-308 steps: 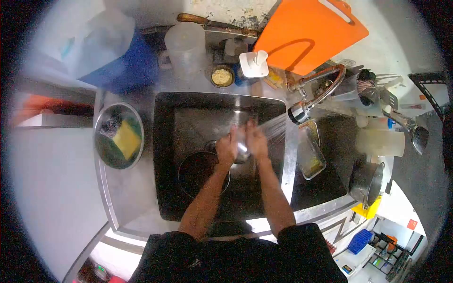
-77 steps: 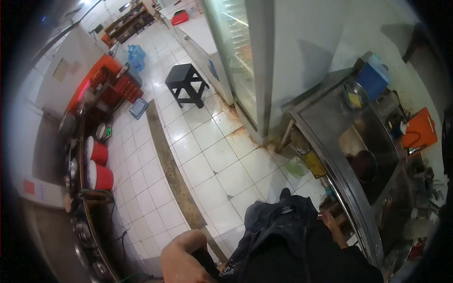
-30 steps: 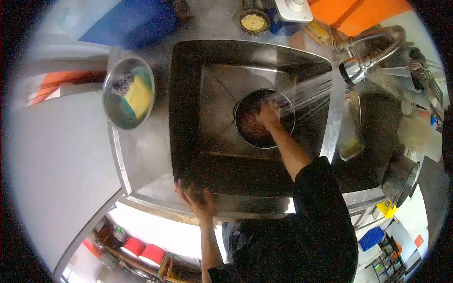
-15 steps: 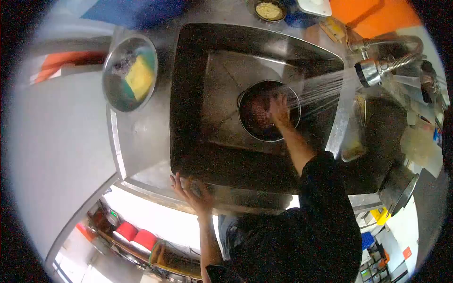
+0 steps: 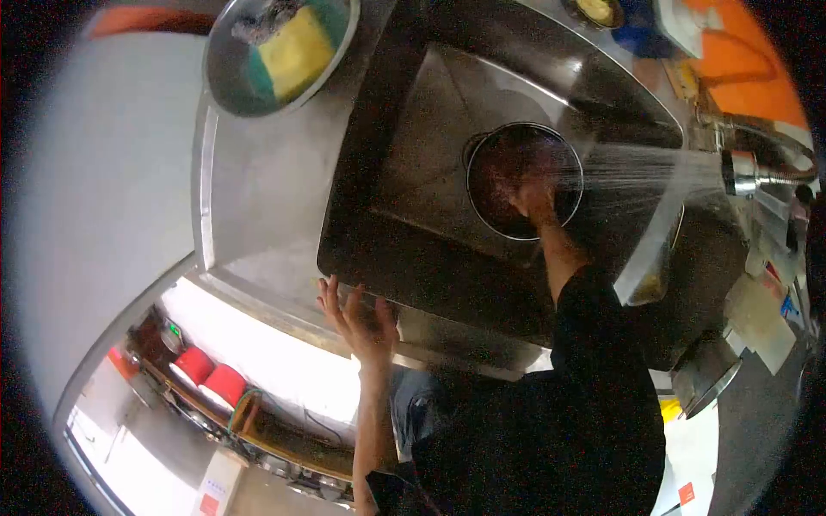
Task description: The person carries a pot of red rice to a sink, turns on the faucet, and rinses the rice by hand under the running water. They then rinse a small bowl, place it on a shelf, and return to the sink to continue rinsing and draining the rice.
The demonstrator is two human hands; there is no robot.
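Note:
In the head view a round, dark metal pot (image 5: 568, 202) stands in the sink basin (image 5: 430, 129). My right hand (image 5: 535, 193) reaches down inside it, over reddish, wet-looking contents (image 5: 503, 168). Blur and spray smear those fingers, and what they touch I cannot tell. From the right, a shower-type spray head (image 5: 740, 172) sends fine streams of water across into the pot. My left hand (image 5: 366, 322) is open with fingers spread, its fingertips right at the sink's front left rim.
On the counter to the left sits a metal bowl (image 5: 228, 90) with a yellow and green sponge or cloth (image 5: 297, 56). A small dish of pale food (image 5: 595, 10) stands behind the sink. At the lower right is a metal container (image 5: 705, 378); red items (image 5: 206, 374) lie on a low shelf.
The whole view has shifted and tilted, the bowl moving up and the spray head right. My right hand sits lower in the pot's outline. My left hand stays by the rim, fingers spread.

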